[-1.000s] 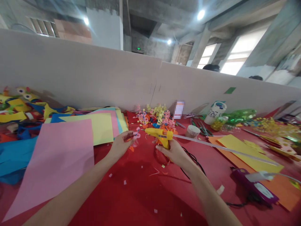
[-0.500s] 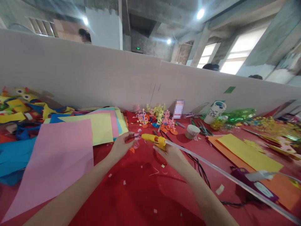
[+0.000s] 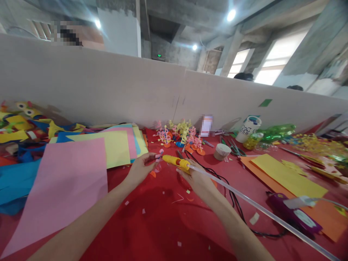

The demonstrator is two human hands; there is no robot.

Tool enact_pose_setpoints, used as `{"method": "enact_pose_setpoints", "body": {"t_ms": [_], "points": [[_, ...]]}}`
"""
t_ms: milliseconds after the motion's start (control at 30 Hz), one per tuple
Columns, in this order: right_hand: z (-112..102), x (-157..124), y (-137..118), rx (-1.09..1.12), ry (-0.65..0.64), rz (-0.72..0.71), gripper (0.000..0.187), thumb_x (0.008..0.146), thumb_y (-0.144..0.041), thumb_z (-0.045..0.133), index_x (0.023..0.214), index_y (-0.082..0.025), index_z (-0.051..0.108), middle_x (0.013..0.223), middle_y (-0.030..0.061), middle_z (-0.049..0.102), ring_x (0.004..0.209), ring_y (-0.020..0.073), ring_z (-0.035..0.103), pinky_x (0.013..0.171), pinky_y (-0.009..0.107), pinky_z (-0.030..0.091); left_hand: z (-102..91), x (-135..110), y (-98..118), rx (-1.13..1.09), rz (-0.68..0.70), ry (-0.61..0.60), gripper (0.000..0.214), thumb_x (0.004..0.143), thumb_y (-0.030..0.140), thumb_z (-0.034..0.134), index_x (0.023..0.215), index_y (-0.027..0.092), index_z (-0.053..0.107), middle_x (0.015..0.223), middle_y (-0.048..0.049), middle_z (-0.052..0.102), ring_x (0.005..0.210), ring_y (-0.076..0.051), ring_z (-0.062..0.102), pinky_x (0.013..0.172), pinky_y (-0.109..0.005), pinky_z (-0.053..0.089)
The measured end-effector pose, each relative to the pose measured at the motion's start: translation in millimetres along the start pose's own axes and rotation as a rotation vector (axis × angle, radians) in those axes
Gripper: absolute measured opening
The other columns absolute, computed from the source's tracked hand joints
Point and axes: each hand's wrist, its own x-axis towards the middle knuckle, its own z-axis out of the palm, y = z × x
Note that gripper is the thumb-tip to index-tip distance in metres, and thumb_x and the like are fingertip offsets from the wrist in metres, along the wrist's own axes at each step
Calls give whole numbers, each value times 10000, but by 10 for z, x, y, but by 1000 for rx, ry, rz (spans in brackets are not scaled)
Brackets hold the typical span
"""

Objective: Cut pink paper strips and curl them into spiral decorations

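Note:
My right hand (image 3: 195, 174) is wrapped round a yellow hot glue gun (image 3: 175, 161). A long clear glue stick (image 3: 239, 195) sticks out of its back and runs down to the lower right. The nozzle points left, close to the fingertips of my left hand (image 3: 143, 166). Those fingers pinch a small pink paper piece (image 3: 158, 156), with curled pink and orange bits below it. Whether the nozzle touches the paper I cannot tell. Behind the hands stands a cluster of small pink and yellow paper plants (image 3: 183, 136) on round bases.
Coloured paper sheets (image 3: 73, 174) lie at left. A small tub (image 3: 222, 152), scissors (image 3: 237, 148), a white bottle (image 3: 247, 130) and green plastic bottles (image 3: 280, 133) stand at right. Black cable (image 3: 236, 203) and a purple power strip (image 3: 293, 214) lie nearer. A white partition (image 3: 108, 87) closes the back.
The glue gun has tilted and turned slightly in my right hand, its glue stick swinging a little lower. My left hand stays almost still. A person behind the partition has moved left.

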Motion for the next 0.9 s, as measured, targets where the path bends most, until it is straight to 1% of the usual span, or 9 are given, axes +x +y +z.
{"method": "enact_pose_setpoints", "body": {"t_ms": [100, 233, 433, 533, 633, 700, 800, 867, 900], "points": [[9, 6, 14, 1, -15, 12, 108, 743, -281, 578, 803, -222, 644, 815, 61, 647, 797, 255, 585, 788, 395, 457, -2, 7, -20, 31, 7, 18, 243, 656, 255, 618, 885, 174, 617, 943, -77, 701, 913, -239, 642, 760, -358, 522], [25, 16, 28, -47, -19, 31, 124, 748, -282, 566, 817, -210, 639, 827, 76, 642, 778, 259, 589, 757, 391, 458, -6, 16, -57, 23, 17, -2, 256, 656, 262, 621, 894, 167, 617, 956, -87, 698, 915, -244, 640, 770, -361, 516], [2, -5, 14, -97, -45, 21, 159, 771, -279, 541, 858, -181, 630, 830, 71, 647, 756, 229, 593, 728, 338, 461, -5, 35, -95, 21, -2, 7, 300, 651, 290, 622, 917, 152, 614, 979, -99, 693, 948, -254, 632, 786, -369, 512], [-63, -9, -18, -110, -92, 78, 207, 790, -323, 531, 867, -156, 627, 814, 80, 650, 743, 228, 599, 701, 330, 462, -11, 45, -110, 0, -14, 13, 312, 633, 275, 632, 920, 152, 615, 987, -102, 696, 947, -253, 635, 784, -372, 514], [-172, 18, -15, 16, -185, 116, 250, 794, -367, 532, 879, -153, 628, 813, 65, 657, 733, 207, 605, 680, 304, 466, -23, 45, -118, -24, -29, 11, 320, 624, 257, 642, 924, 151, 615, 994, -104, 698, 945, -250, 637, 778, -367, 516], [-278, 40, 37, 134, -239, 150, 285, 786, -391, 543, 919, -156, 634, 832, 50, 661, 729, 180, 606, 675, 274, 465, -29, 37, -111, -33, -40, 7, 324, 632, 259, 648, 935, 149, 616, 993, -105, 699, 942, -250, 639, 769, -364, 520], [-470, 60, 223, 135, -282, 298, 403, 810, -490, 482, 913, -142, 658, 691, 36, 642, 573, 145, 568, 537, 239, 437, -29, 19, -89, -40, -49, 9, 313, 656, 255, 645, 950, 151, 619, 992, -99, 701, 941, -248, 640, 771, -371, 523], [-583, 70, 410, -4, -237, 353, 458, 849, -505, 402, 850, -136, 674, 698, 57, 653, 572, 147, 575, 526, 236, 438, -23, 10, -77, -43, -44, 19, 294, 659, 242, 646, 938, 150, 621, 984, -100, 703, 938, -245, 641, 785, -378, 519], [-624, 75, 511, -162, -178, 381, 468, 867, -488, 377, 807, -137, 680, 718, 69, 661, 599, 153, 592, 549, 235, 448, -19, 9, -75, -48, -39, 25, 286, 658, 238, 647, 927, 148, 622, 975, -102, 705, 934, -244, 643, 788, -380, 517]]}}
